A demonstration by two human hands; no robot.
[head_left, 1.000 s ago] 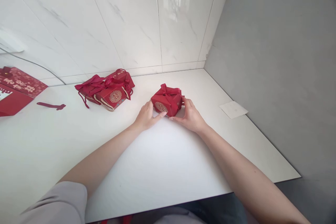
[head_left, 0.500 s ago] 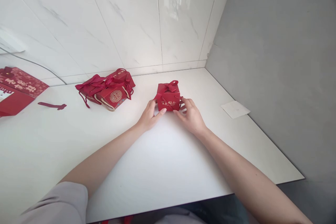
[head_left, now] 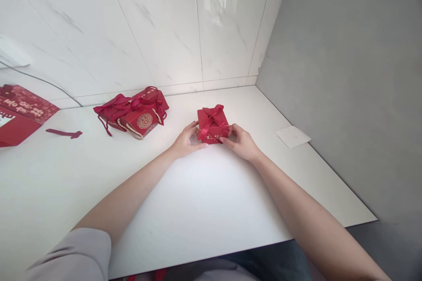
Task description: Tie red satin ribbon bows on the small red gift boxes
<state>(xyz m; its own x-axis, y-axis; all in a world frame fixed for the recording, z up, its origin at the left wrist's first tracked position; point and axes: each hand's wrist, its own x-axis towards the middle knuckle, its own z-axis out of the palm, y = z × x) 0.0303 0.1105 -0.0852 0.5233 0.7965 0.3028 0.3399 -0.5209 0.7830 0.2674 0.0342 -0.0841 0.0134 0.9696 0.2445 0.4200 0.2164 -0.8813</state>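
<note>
From the head camera we see a white table (head_left: 184, 210) set into a corner, its back edge against a marble-tiled wall (head_left: 148, 30) and its right edge running along a grey wall (head_left: 346, 74), while the near edge lies just under our arms. Broad bare tabletop spreads between that near edge and our hands, and more to the left front. Toward the back of the table, a little right of the middle, sits a small red gift box (head_left: 212, 124) with a ribbon bow on its top; the box is shut, so we cannot tell what is in it. Our left hand (head_left: 186, 139) touches its left lower side with thumb and fingers lightly curled and spread (the fingertips meet the box near the table), and our right hand (head_left: 240, 140) pinches its right front corner between thumb and forefinger. To the left, well apart, a pile of red gift bags (head_left: 135, 112) with ribbons and rope handles lies on its side, contents hidden. Further left a loose red ribbon strip (head_left: 64, 132) lies flat, and a red printed carton (head_left: 20, 114) reaches the picture's left edge. A white slip of paper (head_left: 292, 136) lies by the grey wall, right of our right hand.
</note>
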